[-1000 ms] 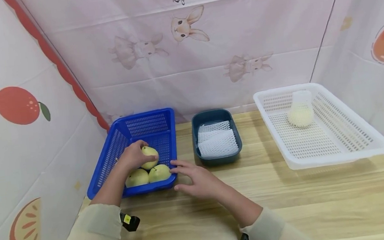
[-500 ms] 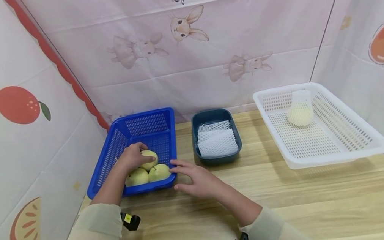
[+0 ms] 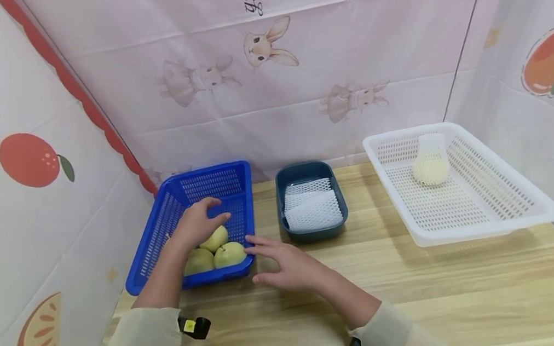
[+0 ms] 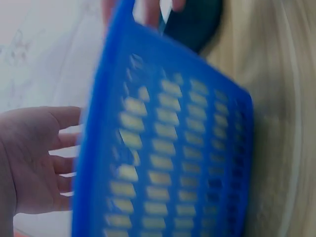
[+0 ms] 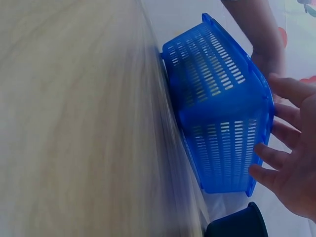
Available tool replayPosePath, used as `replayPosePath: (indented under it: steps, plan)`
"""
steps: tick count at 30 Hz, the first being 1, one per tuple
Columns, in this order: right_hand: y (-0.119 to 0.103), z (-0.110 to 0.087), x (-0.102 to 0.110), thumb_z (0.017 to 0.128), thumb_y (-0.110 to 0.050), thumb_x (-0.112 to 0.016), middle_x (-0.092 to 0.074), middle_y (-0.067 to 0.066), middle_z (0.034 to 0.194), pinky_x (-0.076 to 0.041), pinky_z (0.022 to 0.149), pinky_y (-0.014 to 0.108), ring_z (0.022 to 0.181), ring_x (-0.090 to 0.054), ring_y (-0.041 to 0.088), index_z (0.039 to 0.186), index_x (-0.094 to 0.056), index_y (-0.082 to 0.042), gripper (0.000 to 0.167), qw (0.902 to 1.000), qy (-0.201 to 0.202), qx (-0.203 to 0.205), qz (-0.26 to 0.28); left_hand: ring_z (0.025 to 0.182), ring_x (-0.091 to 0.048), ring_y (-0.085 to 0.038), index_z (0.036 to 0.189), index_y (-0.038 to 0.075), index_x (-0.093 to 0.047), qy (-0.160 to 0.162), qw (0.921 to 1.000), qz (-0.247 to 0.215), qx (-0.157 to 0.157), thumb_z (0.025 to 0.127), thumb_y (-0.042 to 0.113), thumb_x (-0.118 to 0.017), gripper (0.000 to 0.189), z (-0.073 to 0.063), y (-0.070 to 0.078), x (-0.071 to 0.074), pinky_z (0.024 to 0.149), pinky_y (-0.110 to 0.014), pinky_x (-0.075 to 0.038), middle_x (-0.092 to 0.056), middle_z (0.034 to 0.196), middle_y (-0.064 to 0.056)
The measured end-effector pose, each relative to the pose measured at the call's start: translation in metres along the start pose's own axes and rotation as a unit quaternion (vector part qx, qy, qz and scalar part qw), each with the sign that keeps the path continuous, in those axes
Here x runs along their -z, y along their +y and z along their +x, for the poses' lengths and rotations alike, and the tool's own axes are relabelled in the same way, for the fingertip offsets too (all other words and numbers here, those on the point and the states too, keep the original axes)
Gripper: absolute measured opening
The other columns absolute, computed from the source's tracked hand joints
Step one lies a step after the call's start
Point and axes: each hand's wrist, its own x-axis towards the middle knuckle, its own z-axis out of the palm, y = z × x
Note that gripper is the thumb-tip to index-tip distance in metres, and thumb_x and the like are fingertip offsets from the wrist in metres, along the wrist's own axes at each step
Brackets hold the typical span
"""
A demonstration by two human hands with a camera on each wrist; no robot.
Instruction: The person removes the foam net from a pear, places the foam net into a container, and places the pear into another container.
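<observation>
A blue slotted basket (image 3: 211, 183) at the left holds several yellow-green pears, including a rear pear (image 3: 219, 237), a front right pear (image 3: 229, 254) and a front left pear (image 3: 199, 261). Over the pears is my left hand (image 3: 195, 225), its thumb and fingers spread with nothing held. Its wrist and forearm hide part of the basket. My right hand (image 3: 287, 265) has its fingertips at the basket's right rim, near the front corner. In the right wrist view its fingers (image 5: 271, 155) look extended beside the rim. The pears show through the slots in the left wrist view.
A dark teal tub (image 3: 316, 234) with white foam net sleeves (image 3: 312, 211) stands right of the blue basket. Further right, a white basket (image 3: 480, 230) contains a pear in a foam net (image 3: 431, 166). Fabric-covered walls (image 3: 345, 51) stand behind and at both sides of the wooden table (image 3: 391, 295).
My left hand has lowered a pear onto the others, let go of it and lifted slightly, fingers opening. My right hand has stayed at the basket's rim. The head view has shifted a little.
</observation>
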Motion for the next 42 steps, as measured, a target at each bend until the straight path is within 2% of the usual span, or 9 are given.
replayPosePath:
  steps: [5, 10, 14, 17, 21, 24, 31, 36, 42]
  plan:
    - [0.009, -0.005, 0.013, 0.095, -0.043, -0.063, -0.041, -0.011, 0.154, -0.038, 0.113, 0.041, 0.141, -0.039, 0.013, 0.142, -0.053, -0.021, 0.053, 0.9998, 0.017, 0.006, 0.013, 0.13, -0.051, -0.033, 0.14, 0.017, -0.052, 0.038, 0.9957, -0.038, -0.075, 0.098, 0.049, -0.056, 0.053, -0.01, 0.039, -0.011, 0.101, -0.057, -0.046, -0.054, 0.143, -0.008]
    - [0.021, -0.018, 0.047, 0.095, -0.038, -0.064, -0.067, -0.006, 0.126, -0.049, 0.102, 0.034, 0.117, -0.061, 0.01, 0.127, -0.066, -0.016, 0.039, 0.9977, 0.06, -0.013, 0.027, 0.128, -0.054, -0.027, 0.133, 0.015, -0.058, 0.083, 0.9834, -0.076, -0.143, 0.099, 0.043, -0.057, 0.044, -0.023, 0.077, -0.027, 0.102, -0.05, -0.047, -0.059, 0.137, -0.006]
    - [0.031, -0.033, 0.076, 0.095, -0.039, -0.064, -0.072, -0.005, 0.114, -0.054, 0.094, 0.04, 0.106, -0.066, 0.01, 0.119, -0.07, -0.016, 0.034, 0.9916, 0.108, -0.04, 0.058, 0.126, -0.056, -0.025, 0.128, 0.013, -0.062, 0.112, 0.9702, -0.068, -0.204, 0.099, 0.034, -0.059, 0.036, -0.029, 0.103, -0.052, 0.104, -0.047, -0.046, -0.063, 0.132, -0.006]
    - [0.037, -0.046, 0.093, 0.095, -0.039, -0.064, -0.071, -0.004, 0.114, -0.056, 0.089, 0.041, 0.103, -0.067, 0.013, 0.118, -0.071, -0.017, 0.032, 0.9845, 0.147, -0.066, 0.07, 0.125, -0.057, -0.023, 0.126, 0.014, -0.064, 0.106, 0.9648, -0.04, -0.237, 0.099, 0.03, -0.06, 0.032, -0.025, 0.114, -0.079, 0.104, -0.043, -0.047, -0.064, 0.13, -0.004]
    - [0.042, -0.062, 0.106, 0.095, -0.035, -0.065, -0.071, 0.001, 0.115, -0.058, 0.082, 0.036, 0.1, -0.069, 0.017, 0.117, -0.072, -0.015, 0.03, 0.9773, 0.178, -0.089, 0.071, 0.124, -0.058, -0.021, 0.127, 0.014, -0.065, 0.082, 0.9634, 0.006, -0.255, 0.099, 0.028, -0.061, 0.031, -0.014, 0.114, -0.114, 0.106, -0.042, -0.045, -0.066, 0.128, -0.002]
    - [0.048, -0.072, 0.109, 0.095, -0.033, -0.066, -0.071, 0.005, 0.116, -0.058, 0.082, 0.035, 0.101, -0.07, 0.02, 0.117, -0.072, -0.014, 0.03, 0.9756, 0.185, -0.098, 0.065, 0.124, -0.058, -0.02, 0.127, 0.015, -0.065, 0.065, 0.9674, 0.025, -0.244, 0.099, 0.028, -0.061, 0.031, -0.009, 0.111, -0.134, 0.113, -0.047, -0.037, -0.067, 0.127, -0.001]
    - [0.056, -0.096, 0.133, 0.094, -0.039, -0.065, -0.073, 0.001, 0.112, -0.058, 0.08, 0.033, 0.095, -0.07, 0.015, 0.115, -0.072, -0.017, 0.031, 0.9748, 0.183, -0.127, -0.009, 0.117, -0.062, -0.019, 0.117, 0.013, -0.07, 0.072, 0.9726, 0.023, -0.22, 0.097, 0.023, -0.064, 0.024, -0.004, 0.102, -0.158, 0.116, -0.058, -0.027, -0.071, 0.118, -0.001]
    - [0.062, -0.112, 0.187, 0.096, -0.033, -0.064, -0.074, 0.005, 0.106, -0.057, 0.079, 0.034, 0.091, -0.07, 0.019, 0.115, -0.071, -0.012, 0.03, 0.9693, 0.184, -0.135, -0.09, 0.112, -0.064, -0.017, 0.111, 0.015, -0.073, 0.088, 0.9683, 0.036, -0.231, 0.096, 0.019, -0.064, 0.018, 0.0, 0.103, -0.164, 0.115, -0.058, -0.029, -0.073, 0.111, 0.002]
    - [0.08, -0.117, 0.269, 0.098, -0.034, -0.06, -0.071, 0.018, 0.112, -0.053, 0.087, 0.049, 0.1, -0.066, 0.032, 0.118, -0.068, -0.004, 0.037, 0.9488, 0.192, -0.199, -0.153, 0.111, -0.065, -0.016, 0.11, 0.016, -0.074, 0.097, 0.9648, 0.04, -0.241, 0.095, 0.017, -0.065, 0.017, 0.004, 0.109, -0.166, 0.114, -0.057, -0.03, -0.073, 0.11, 0.002]
